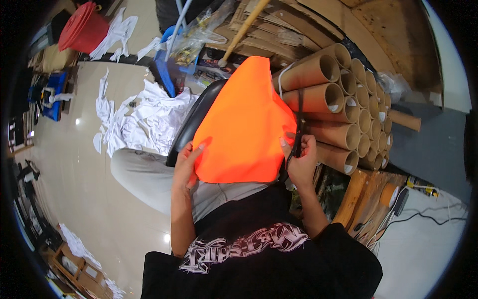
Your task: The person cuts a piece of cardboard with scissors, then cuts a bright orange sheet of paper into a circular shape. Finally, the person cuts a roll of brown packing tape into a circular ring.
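Note:
A bright orange piece of fabric point(244, 124) lies over my lap, its narrow end pointing away from me. My left hand point(185, 164) grips its left edge, thumb on top and fingers underneath. At the right edge my right hand point(301, 158) is closed, with the thumb against the cloth. A slim dark tool that looks like scissors point(298, 142) rests in that same hand, pointing up and away. My fingers hide part of its handles.
Stacked brown cardboard tubes point(323, 99) stand close to my right hand. A black stool seat point(196, 119) is beyond my leg. White cloth scraps point(159, 112) litter the floor at left, near a blue dustpan point(167, 74). A red bucket point(83, 27) is at the far left.

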